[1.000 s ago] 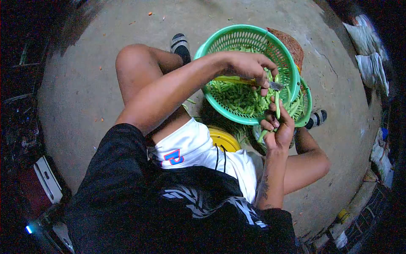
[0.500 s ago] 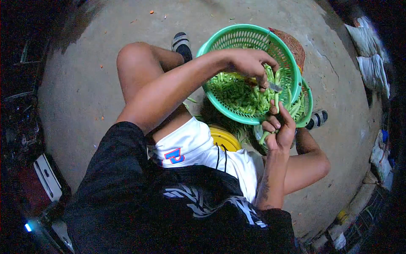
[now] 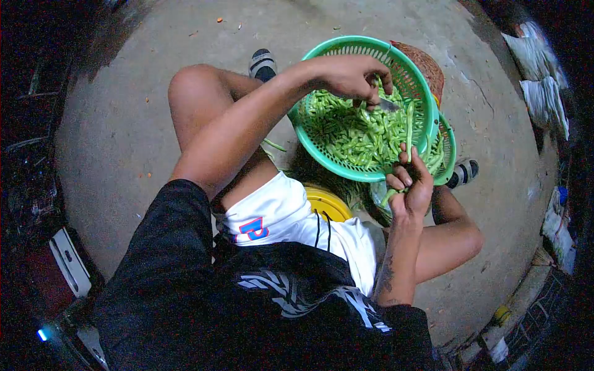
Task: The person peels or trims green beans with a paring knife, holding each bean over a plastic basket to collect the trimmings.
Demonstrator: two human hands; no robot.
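Observation:
My left hand [image 3: 354, 79] is closed around a small knife [image 3: 388, 106], held over the large green plastic basket [image 3: 337, 171]. The blade points right; the handle is mostly hidden by my fingers. At the basket's near right edge, my right hand [image 3: 413, 190] pinches a long green bean [image 3: 409, 127] standing nearly upright, its top just right of the blade with a gap between. Another bit of green pod [image 3: 388, 197] shows at my right palm. Many cut green bean pieces [image 3: 365, 135] fill the basket's lower part.
A second green basket [image 3: 447, 167] with beans sits partly under the large one, at its right. Behind them is a reddish-brown mesh sack [image 3: 422, 62]. A yellow round seat [image 3: 328, 202] is between my legs. White sacks [image 3: 544, 104] lie along the right side.
My left hand and the knife have moved up and left, away from the bean in my right hand. The bean's upper part now stands free of the blade. My right hand has barely moved.

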